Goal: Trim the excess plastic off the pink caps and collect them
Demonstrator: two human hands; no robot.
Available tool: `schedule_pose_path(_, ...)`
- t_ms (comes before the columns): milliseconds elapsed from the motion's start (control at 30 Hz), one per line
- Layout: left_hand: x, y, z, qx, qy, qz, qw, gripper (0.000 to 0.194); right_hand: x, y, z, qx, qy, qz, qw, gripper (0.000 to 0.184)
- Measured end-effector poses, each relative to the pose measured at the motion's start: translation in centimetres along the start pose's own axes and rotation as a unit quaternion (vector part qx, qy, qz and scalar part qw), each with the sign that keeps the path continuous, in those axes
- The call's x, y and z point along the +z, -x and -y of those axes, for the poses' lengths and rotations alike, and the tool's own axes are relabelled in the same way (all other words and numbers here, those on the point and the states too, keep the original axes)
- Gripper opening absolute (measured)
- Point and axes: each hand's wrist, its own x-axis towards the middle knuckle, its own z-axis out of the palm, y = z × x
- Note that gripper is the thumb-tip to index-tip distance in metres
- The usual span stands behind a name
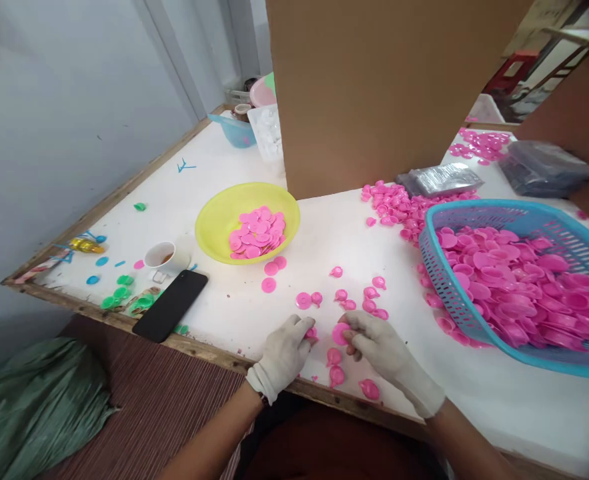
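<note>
My left hand (285, 353), in a white glove with bare fingertips, pinches a small pink plastic piece (312, 333) near the table's front edge; the fingers hide much of it. Just to the right, my gloved right hand (381, 350) holds a flat pink disc (341, 334) between thumb and fingers. The two pieces are apart. Several small pink spouted pieces (337, 376) lie below and above the hands on the white table (234, 313). Another pink disc (303, 301) rests beyond my left hand.
A yellow bowl (214, 230) holds pink discs. At right stands a blue basket (454, 310) full of pink cup-like pieces, with a pink heap (394, 205) behind it. A phone (171, 307) and white cup (174, 259) are at left. A tall cardboard sheet (374, 93) blocks the back.
</note>
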Motion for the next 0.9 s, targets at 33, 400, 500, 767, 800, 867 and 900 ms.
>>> schedule_pose_path(33,-0.1,0.0,0.2,-0.007,0.036,-0.011,0.999,0.029,0.9,-0.8,0.4,-0.01,0.021,0.013,1.0,0.009)
schedule_pose_path(400,-0.8,-1.0,0.7,-0.243,0.467,0.104,0.844,0.013,4.3,-4.7,0.3,0.058,0.097,0.138,0.984,0.009)
schedule_pose_path(500,-0.1,-1.5,1.4,-0.245,0.465,0.114,0.843,0.016,4.3,-4.9,0.3,0.099,0.056,0.174,0.978,0.017)
schedule_pose_path(767,1.0,-2.0,2.8,-0.231,0.448,0.131,0.854,0.01,3.8,-6.4,1.0,0.16,0.077,0.207,0.962,0.017)
schedule_pose_path(800,1.0,-2.1,2.9,-0.232,0.45,0.136,0.851,0.011,3.7,-6.6,1.1,0.169,0.072,0.219,0.958,0.017)
schedule_pose_path(867,1.0,-2.1,3.0,-0.235,0.456,0.144,0.847,0.011,3.5,-6.6,1.0,0.175,0.053,0.234,0.955,0.015)
schedule_pose_path(900,1.0,-2.1,3.0,-0.238,0.456,0.143,0.846,0.011,3.5,-6.6,0.9,0.172,0.044,0.232,0.956,0.014)
